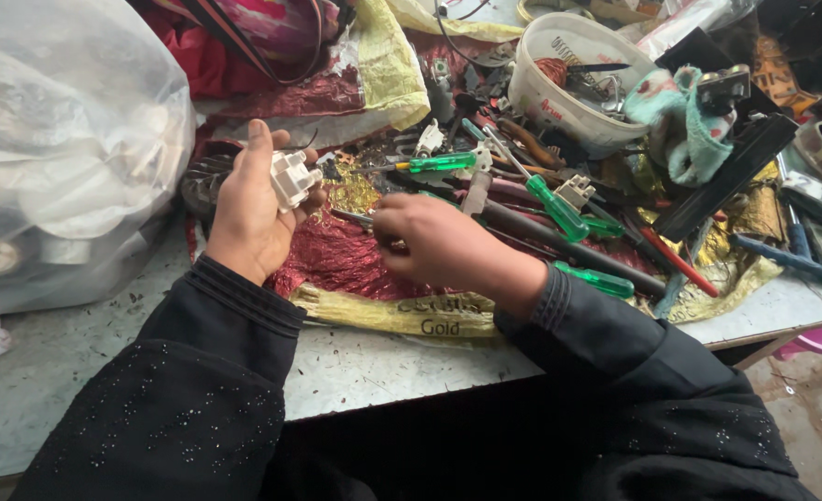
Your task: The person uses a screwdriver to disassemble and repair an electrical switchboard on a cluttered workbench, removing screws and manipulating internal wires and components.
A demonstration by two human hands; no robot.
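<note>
White plastic switch part (292,177) is sitting gripped in the left hand (251,211), raised above the red foil on the desk (355,366). The right hand (434,243) is closing on a thin metal tool (353,218); judging by this, fitting tool to part needs careful aim.

The plug (292,178) is white. The screwdrivers (559,209) have green clear handles. The foil sheet (337,255) is dark red with gold. The sleeves (198,390) are black with small glitter dots. The tub (559,88) is white.
</note>
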